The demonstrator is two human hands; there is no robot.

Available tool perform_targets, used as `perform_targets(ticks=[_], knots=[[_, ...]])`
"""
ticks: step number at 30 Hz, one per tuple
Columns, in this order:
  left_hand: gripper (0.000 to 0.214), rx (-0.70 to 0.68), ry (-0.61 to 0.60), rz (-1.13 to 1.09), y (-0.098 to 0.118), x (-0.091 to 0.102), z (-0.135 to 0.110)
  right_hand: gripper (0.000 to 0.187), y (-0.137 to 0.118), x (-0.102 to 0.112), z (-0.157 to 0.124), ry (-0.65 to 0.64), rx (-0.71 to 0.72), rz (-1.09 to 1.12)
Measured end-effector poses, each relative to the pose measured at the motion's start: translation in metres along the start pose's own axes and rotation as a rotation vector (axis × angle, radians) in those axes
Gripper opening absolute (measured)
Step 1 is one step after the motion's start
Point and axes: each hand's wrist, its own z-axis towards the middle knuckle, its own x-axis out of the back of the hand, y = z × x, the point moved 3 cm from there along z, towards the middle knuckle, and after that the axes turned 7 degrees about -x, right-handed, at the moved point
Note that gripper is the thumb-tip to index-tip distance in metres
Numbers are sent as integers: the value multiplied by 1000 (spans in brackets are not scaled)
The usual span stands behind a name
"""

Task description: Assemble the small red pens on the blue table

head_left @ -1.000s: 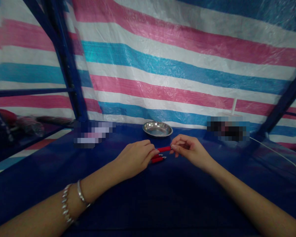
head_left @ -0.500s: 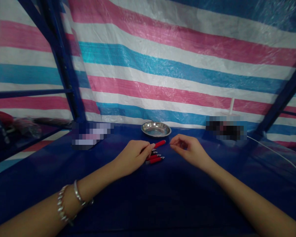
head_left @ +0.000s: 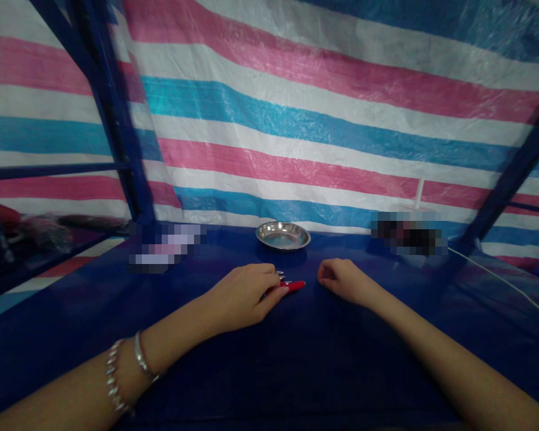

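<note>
1. Left hand [head_left: 247, 296]: fingers pinch a red pen-like piece [head_left: 297, 286], below and slightly right of frame centre.
2. Right hand [head_left: 348, 278], farther right: fingers curl loosely; whether fully closed, one cannot tell.

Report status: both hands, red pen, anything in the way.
Left hand holding red pen, hiding part of it. Right hand loosely curled, nothing seen in it. Metal dish farther back, touching neither hand.

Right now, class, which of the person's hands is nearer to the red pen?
Left. The left hand touches the red pen and covers its left end; the right hand, fingers curled, is apart from it, off to its right.
</note>
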Motion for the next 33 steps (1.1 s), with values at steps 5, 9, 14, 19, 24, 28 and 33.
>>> perform_targets(ticks=[5, 9, 14, 19, 24, 28, 33], knots=[[28, -5, -79, 34, 1, -3, -1, 12, -1, -1, 0, -13, 1, -4], [21, 0, -127, 78, -1, -4, -3, 10, 1, -2, 0, -20, -6, 8], [23, -3, -144, 79, -1, -3, -2, 10, 2, -1, 0, -26, 7, 25], [20, 1, -122, 73, 0, -3, -2, 9, -1, -2, -2, -23, 26, 35], [19, 22, -130, 56, -1, -3, -1, 15, -1, 10, -4, -21, 34, 39], [18, 26, -150, 22, -2, -2, -1, 27, 24, 60, 3, 115, -40, 94], [17, 71, -175, -6, -6, -2, -2, 37, 104, 138, 6, 422, -329, -70]])
